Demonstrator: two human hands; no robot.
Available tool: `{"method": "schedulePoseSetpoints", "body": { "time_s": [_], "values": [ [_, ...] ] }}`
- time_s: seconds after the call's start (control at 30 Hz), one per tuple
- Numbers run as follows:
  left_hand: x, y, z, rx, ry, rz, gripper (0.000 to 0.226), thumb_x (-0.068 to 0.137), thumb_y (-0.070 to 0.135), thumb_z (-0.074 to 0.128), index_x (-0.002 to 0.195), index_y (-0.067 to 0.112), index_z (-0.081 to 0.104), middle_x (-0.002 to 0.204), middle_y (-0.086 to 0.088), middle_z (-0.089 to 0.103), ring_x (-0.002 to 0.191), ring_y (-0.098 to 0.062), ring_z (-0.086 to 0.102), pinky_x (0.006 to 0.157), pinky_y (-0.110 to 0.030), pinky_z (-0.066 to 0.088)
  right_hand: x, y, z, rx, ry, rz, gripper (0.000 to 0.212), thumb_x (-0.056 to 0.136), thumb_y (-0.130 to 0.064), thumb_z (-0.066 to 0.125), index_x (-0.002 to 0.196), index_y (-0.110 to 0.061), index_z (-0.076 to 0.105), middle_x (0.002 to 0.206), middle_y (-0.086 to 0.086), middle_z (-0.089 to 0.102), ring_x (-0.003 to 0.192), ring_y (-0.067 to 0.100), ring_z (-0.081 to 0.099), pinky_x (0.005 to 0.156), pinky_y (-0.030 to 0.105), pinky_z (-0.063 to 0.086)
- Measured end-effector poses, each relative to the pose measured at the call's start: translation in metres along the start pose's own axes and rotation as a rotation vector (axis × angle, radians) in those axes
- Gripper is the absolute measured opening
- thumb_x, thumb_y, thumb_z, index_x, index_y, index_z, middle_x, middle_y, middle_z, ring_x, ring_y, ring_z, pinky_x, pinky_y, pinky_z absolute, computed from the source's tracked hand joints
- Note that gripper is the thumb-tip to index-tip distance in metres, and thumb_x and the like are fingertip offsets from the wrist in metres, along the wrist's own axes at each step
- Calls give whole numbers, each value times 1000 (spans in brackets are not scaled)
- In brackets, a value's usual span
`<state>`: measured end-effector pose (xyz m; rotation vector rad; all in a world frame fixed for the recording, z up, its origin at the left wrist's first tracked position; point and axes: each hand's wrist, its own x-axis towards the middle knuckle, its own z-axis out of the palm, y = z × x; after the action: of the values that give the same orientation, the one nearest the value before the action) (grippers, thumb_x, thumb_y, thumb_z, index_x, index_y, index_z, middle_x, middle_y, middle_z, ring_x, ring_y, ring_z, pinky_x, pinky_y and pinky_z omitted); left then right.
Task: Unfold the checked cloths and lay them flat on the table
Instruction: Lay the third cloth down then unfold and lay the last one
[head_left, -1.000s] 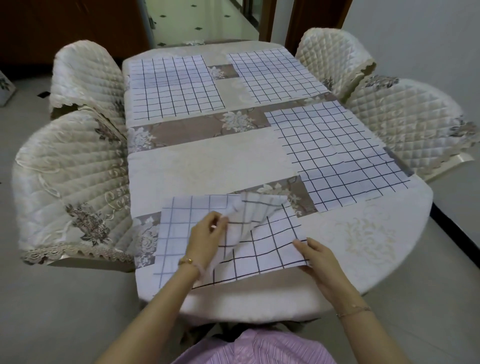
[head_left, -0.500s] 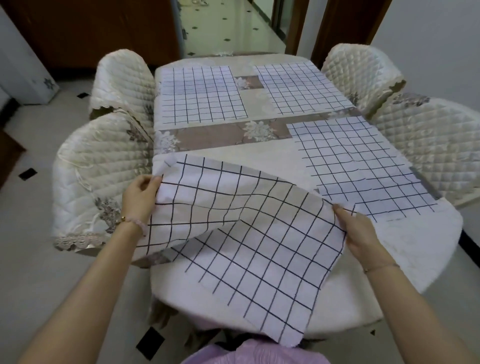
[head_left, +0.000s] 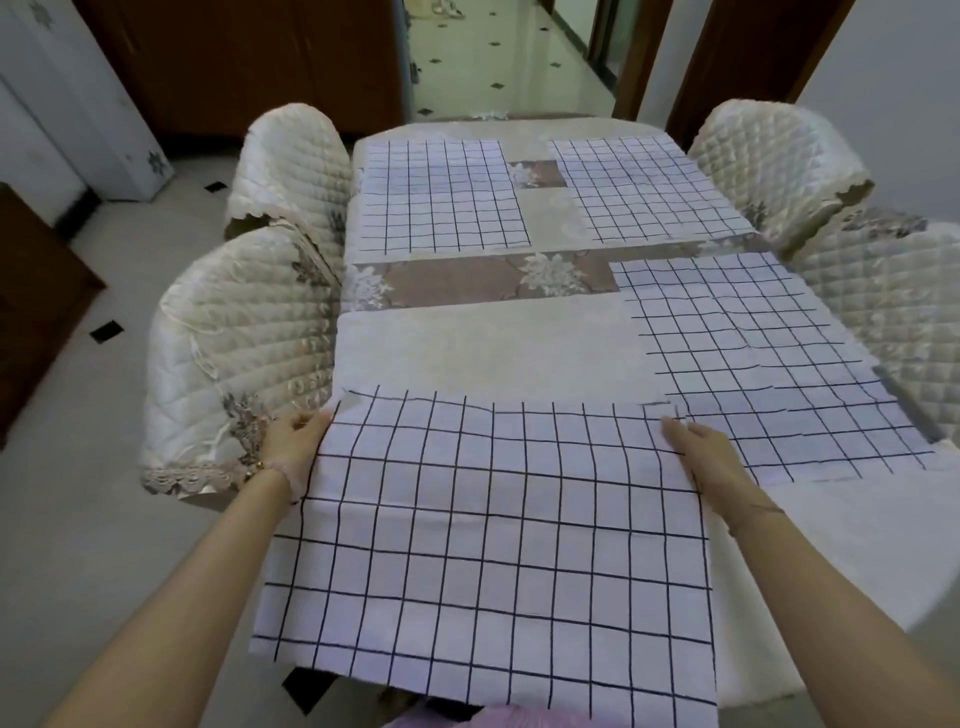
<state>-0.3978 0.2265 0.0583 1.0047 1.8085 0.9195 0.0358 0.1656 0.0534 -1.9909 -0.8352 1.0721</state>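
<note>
Fingers of the left hand pinch the far left corner of the cloth; across it, the right hand pinches the far right corner. Between them the cloth stretches open, its near half hanging off the table edge, so it likely needs sliding forward.

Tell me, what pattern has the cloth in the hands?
White with a dark grid of squares, cloth, head view.
</note>
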Motion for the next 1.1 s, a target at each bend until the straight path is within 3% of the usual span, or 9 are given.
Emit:
{"method": "schedulePoseSetpoints", "body": {
  "time_s": [0.07,0.13,0.27,0.37,0.47,0.63,0.73,0.83,1.1],
  "values": [
    [-1,-13,-2,64,-67,-16,15,95,19,54,89,7,62,93,-12,60,92,-21,54,79,-29,39,-9,11,0,39,-23,56,34,89,-35,58,95,-2,63,82,19,65,74,35,59,75,35,51],
    [-7,-24,-8,146,-147,-51,14,95,19,54,99,6,60,99,-11,59,96,-22,53,83,-29,37,-17,25,-1,89,-40,99,24,90,-31,58,101,-10,64,88,6,66,78,22,61,68,29,49],
    [-24,-41,-24,153,-194,-74,30,93,19,57,122,9,57,112,-3,61,104,-20,55,88,-28,39,-36,60,-6,92,-81,123,22,82,-31,67,85,-9,67,85,10,68,74,23,60,71,32,49],
    [-38,-52,-35,53,-201,-165,23,93,17,57,114,8,60,90,1,62,81,-12,55,71,-24,42,-53,71,-8,45,-125,129,26,80,-28,69,66,-9,57,66,7,61,61,21,55,63,31,42],
    [-48,-64,-44,50,-217,-246,20,89,24,62,104,11,67,108,-9,68,92,-20,59,76,-32,46,-61,71,-6,13,-140,83,14,82,-21,68,78,-7,69,76,8,74,73,28,69,73,40,55],
    [-61,-59,-48,30,-124,-130,19,90,20,61,102,7,68,102,-7,69,98,-25,60,87,-38,46,-63,48,0,-6,-122,-15,29,82,-25,68,63,-11,52,62,3,52,65,21,48,62,30,37],
    [-71,-41,-52,-14,-43,-48,14,90,18,61,92,6,67,90,-5,67,88,-22,58,79,-35,46,-65,17,3,24,-108,-93,30,79,-33,69,82,-4,64,80,18,65,79,31,61,77,37,48],
    [-84,-20,-58,-79,43,34,20,90,19,61,95,-1,63,91,-10,64,84,-21,57,74,-34,46,-69,-17,9,95,-124,-191,24,81,-29,67,94,-9,70,99,15,72,97,32,66,91,47,51],
    [-111,13,-115,-273,265,184,7,90,21,59,86,23,65,86,1,67,79,-16,64,63,-27,51,-80,-69,45,250,-186,-297,16,85,-27,64,91,-14,70,95,15,73,83,30,69,80,49,55]
  ]
}}
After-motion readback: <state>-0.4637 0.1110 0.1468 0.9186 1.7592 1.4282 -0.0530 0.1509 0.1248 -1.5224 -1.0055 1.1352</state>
